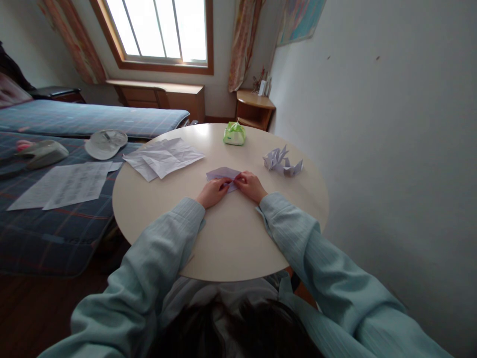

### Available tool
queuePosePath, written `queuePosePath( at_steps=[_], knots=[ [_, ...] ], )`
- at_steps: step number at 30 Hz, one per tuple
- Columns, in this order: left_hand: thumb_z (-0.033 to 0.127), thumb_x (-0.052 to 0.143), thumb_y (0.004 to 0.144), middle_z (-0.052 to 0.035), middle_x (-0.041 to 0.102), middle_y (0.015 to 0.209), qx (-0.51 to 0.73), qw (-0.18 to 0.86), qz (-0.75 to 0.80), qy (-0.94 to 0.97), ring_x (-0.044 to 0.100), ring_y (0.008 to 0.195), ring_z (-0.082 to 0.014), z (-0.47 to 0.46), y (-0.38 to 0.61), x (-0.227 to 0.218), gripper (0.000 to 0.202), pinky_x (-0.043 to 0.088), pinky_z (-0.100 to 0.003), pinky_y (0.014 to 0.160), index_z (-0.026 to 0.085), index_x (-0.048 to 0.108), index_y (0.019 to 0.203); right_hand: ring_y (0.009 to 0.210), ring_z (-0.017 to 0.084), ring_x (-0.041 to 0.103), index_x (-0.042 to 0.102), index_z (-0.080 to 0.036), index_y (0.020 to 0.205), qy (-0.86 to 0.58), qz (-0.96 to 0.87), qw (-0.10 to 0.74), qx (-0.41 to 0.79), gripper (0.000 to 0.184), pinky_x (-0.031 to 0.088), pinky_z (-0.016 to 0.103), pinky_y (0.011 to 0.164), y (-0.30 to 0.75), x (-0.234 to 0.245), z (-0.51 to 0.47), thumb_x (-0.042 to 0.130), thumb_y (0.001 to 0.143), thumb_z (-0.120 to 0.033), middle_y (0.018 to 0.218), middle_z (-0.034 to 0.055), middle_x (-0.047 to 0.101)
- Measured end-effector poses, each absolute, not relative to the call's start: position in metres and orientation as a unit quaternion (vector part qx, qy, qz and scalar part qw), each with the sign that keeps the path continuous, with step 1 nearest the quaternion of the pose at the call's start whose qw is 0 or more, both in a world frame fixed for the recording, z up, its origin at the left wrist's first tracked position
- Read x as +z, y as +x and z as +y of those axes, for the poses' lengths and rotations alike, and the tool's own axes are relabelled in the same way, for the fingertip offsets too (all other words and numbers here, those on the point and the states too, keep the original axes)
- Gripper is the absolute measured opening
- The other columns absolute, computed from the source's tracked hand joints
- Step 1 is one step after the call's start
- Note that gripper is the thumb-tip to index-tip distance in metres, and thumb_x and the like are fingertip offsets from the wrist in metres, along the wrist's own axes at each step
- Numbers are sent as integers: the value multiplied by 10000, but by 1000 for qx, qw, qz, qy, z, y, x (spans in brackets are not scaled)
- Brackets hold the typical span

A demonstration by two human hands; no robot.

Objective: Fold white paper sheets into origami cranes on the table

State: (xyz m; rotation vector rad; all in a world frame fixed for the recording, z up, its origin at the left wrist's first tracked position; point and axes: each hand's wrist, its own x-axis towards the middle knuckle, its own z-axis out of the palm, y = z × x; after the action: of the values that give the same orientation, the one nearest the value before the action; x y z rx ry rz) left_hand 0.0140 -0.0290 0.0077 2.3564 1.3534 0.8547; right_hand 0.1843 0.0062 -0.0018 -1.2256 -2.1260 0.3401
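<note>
A partly folded sheet of white paper [222, 172] lies near the middle of the round table [231, 233]. My left hand [213, 192] pinches its near edge from the left, fingers closed. From the right, my right hand [251, 186] pinches the same paper, its fingertips almost meeting the left ones. Part of the paper is hidden beneath my fingers. Right of my hands stand several folded paper shapes [276, 159], with pointed tips upward. To the left, creased flat sheets of paper [175, 156] overlap on the tabletop.
At the table's far side sits a green tissue pack [234, 134]. A bed [44, 238] on the left holds a white cap [106, 144] and printed sheets [76, 186]. A white wall [391, 149] runs along the right. A corner shelf [255, 101] stands behind the table.
</note>
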Motion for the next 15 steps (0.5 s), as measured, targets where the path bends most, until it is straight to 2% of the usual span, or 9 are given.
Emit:
queuePosePath(
  at_steps=[15],
  knots=[
    [179,458,785,-65,664,907,294,141,470,821,591,788,-145,-28,14,7,304,458,-250,759,154,602,1052,793,150,524,627,-153,783,-461,-815,325,134,116,399,265,748,185,-1,5,530,762,-214,806,53,588]
  ],
)
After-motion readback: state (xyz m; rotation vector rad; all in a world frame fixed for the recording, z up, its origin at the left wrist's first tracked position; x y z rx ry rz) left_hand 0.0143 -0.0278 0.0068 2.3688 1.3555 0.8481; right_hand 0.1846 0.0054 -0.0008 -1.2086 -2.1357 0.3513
